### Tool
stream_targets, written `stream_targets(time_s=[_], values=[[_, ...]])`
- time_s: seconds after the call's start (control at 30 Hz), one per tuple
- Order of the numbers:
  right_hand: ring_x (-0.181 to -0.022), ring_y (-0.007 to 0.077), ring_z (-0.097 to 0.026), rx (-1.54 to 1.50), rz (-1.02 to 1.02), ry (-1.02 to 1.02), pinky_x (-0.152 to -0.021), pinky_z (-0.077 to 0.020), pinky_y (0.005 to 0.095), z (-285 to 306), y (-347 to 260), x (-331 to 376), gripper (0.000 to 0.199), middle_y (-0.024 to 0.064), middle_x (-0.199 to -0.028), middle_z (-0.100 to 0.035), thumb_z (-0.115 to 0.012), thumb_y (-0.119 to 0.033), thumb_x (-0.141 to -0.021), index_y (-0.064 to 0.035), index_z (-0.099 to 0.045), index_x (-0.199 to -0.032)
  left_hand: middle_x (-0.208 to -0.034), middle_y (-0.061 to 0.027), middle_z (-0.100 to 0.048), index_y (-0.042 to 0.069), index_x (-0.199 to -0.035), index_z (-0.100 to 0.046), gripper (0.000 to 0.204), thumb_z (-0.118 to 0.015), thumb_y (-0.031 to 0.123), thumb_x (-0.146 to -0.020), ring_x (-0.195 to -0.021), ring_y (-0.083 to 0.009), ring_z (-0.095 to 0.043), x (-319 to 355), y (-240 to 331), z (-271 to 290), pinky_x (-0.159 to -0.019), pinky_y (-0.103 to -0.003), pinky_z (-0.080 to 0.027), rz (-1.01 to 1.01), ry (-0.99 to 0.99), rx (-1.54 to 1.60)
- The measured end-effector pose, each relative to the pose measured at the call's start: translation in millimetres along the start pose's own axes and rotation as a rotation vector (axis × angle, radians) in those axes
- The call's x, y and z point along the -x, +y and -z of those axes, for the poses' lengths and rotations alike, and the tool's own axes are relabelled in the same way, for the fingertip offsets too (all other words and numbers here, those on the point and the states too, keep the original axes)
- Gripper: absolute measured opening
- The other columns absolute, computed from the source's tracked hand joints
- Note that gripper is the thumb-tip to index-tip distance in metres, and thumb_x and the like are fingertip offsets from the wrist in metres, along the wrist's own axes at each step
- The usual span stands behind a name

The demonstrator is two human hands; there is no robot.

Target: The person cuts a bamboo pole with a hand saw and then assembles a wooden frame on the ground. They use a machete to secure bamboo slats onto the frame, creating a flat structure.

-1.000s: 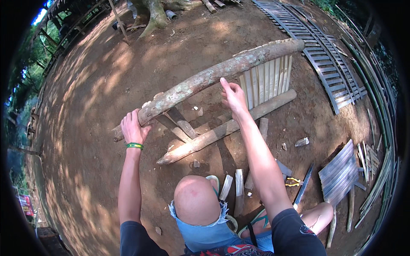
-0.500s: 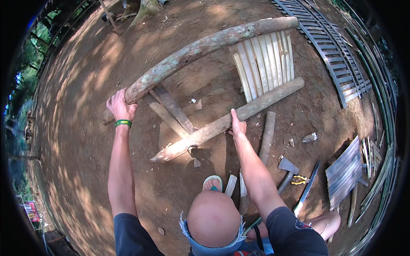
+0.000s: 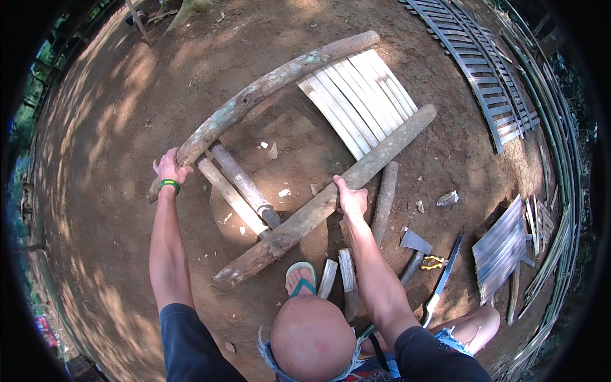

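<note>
- Dappled dirt ground [image 3: 114, 210] is extended leftward.
- Wooden frame [image 3: 359, 95] is centred: curved log [image 3: 254, 95] clasped by left hand [image 3: 170, 167], straight log [image 3: 312, 212] by right hand [image 3: 353, 200].
- Right edge is bordered by long poles [image 3: 560, 127].

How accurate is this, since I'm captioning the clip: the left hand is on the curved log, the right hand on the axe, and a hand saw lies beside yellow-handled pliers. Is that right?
Not quite: the head view shows the right hand on the straighter log; the axe lies untouched. The left hand is on the curved log, and the hand saw lies beside the yellow-handled pliers.
</note>
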State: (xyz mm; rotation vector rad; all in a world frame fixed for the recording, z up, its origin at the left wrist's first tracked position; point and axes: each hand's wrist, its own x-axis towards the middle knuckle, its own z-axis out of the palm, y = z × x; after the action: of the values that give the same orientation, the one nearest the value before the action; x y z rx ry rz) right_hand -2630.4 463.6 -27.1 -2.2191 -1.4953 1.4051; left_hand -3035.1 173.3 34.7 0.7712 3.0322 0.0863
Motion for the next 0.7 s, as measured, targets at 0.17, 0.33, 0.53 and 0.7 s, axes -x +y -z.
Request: stream_targets(time_s=[0.17, 0.33, 0.53, 0.7], values=[[-0.101, 0.0302, -0.071, 0.092, 0.086, 0.070, -0.070, -0.0625, 0.0383, 2.5, 3.0, 11.3, 0.100, 0.0266, -0.119, -0.065, -0.085, -0.059, -0.070, 0.0140, -0.047, -0.129, -0.133, -0.0042, -0.067, 0.020, -0.136, -0.061, 0.084, -0.093, 0.032, -0.060, -0.130, -0.0289, -0.056, -2.2, 1.5, -43.9, -0.119, -0.067, -0.025, 0.085, -0.197, -0.015], [-0.096, 0.0339, -0.070, 0.092, 0.277, -0.019, -0.084, -0.0566, 0.0448, 9.3, 44.9, -12.7, 0.084, 0.0243, -0.114, -0.066, -0.085, -0.049, -0.078, 0.0091, -0.049, -0.127, -0.134, -0.0023, -0.067, 0.022, -0.136, -0.061, 0.070, -0.088, 0.023, -0.071, -0.132, -0.0292, -0.056, 1.5, 26.9, -85.9, -0.118, -0.066, -0.027, 0.314, -0.232, 0.120], [-0.117, 0.0424, -0.051, 0.609, 0.570, 0.387, -0.098, -0.0445, 0.0507, 71.5, 97.5, 39.6, 0.076, 0.0232, -0.122, -0.050, -0.090, -0.037, -0.073, -0.0011, -0.051, -0.128, -0.152, -0.0230, -0.044, 0.000, -0.149, -0.043, 0.080, -0.078, 0.021, -0.080, -0.140, -0.0365, -0.046, 50.8, 151.8, -57.9, -0.120, -0.049, -0.034, 0.045, -0.139, 0.350], [-0.122, 0.0452, -0.050, 0.498, 0.428, 0.329, -0.102, -0.0450, 0.0521, 87.3, 132.4, 35.4, 0.089, 0.0242, -0.126, -0.048, -0.090, -0.026, -0.073, -0.0009, -0.038, -0.141, -0.146, -0.0275, -0.052, -0.003, -0.152, -0.040, 0.129, -0.080, 0.077, -0.059, -0.136, -0.0401, -0.051, 171.8, 289.4, -52.9, -0.114, -0.048, -0.041, -0.352, -0.643, 0.234]])
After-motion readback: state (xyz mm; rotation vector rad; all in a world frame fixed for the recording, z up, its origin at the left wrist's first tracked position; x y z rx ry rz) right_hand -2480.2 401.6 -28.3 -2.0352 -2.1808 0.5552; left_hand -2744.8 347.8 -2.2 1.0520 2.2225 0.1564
